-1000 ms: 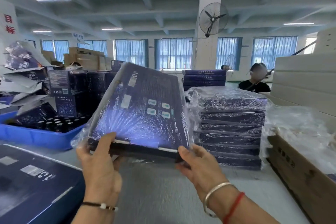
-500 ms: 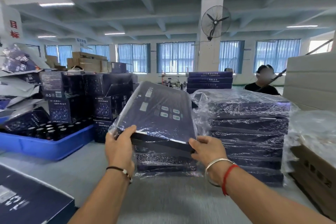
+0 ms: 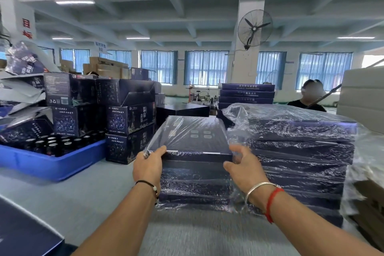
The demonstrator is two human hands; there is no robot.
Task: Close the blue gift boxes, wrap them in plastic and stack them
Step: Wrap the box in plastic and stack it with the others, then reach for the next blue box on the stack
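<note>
We hold the flat dark-blue gift box wrapped in clear plastic film (image 3: 188, 135) by its near corners so it lies level and square on the short stack of wrapped blue boxes (image 3: 195, 183) beneath it. Our left hand (image 3: 148, 167) grips the near-left corner, thumb on the lid. Our right hand (image 3: 245, 167) sits at the near-right corner with fingers spread and relaxed, touching the film rather than clasping. The box lies just beyond both hands, between them, close beside the taller stack of film-wrapped boxes (image 3: 295, 151) on the right.
</note>
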